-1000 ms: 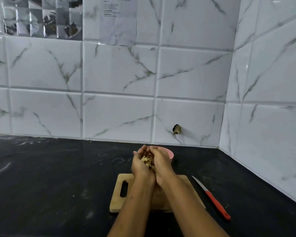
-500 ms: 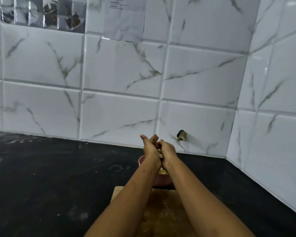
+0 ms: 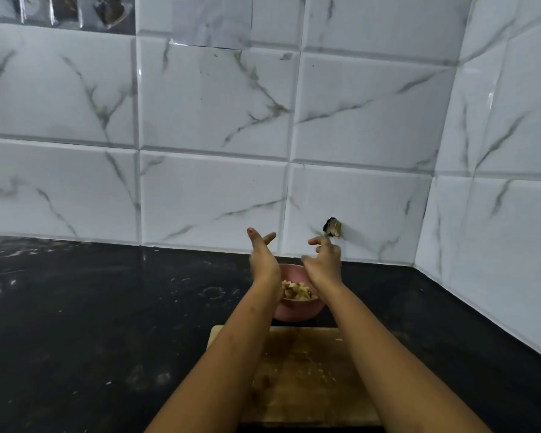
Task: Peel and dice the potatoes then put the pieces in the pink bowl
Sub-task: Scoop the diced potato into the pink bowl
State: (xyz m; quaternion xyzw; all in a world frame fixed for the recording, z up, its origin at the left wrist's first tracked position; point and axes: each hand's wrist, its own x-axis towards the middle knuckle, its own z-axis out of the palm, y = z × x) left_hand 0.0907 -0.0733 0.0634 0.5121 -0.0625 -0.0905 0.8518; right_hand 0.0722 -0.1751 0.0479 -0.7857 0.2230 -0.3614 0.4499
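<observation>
Both hands apart and empty above the pink bowl; diced potato lies inside it.

The left hand [image 3: 263, 259] and right hand [image 3: 324, 264] are raised over the pink bowl [image 3: 294, 310], palms facing each other with a gap between, fingers spread, nothing gripped in either. That posture over the bowl's mouth suits a drop made straight down, so pieces land inside rather than on the counter [image 3: 107, 307]. The bowl holds a heap of pale potato pieces [image 3: 295, 290], its level below the rim. The bowl stands on the counter just beyond the far edge of the cutting board [image 3: 306, 370]. The board, nearer than the bowl, shows only crumbs and smears, no pieces visible, though both forearms hide part of it. Judged: transfer near complete.
</observation>
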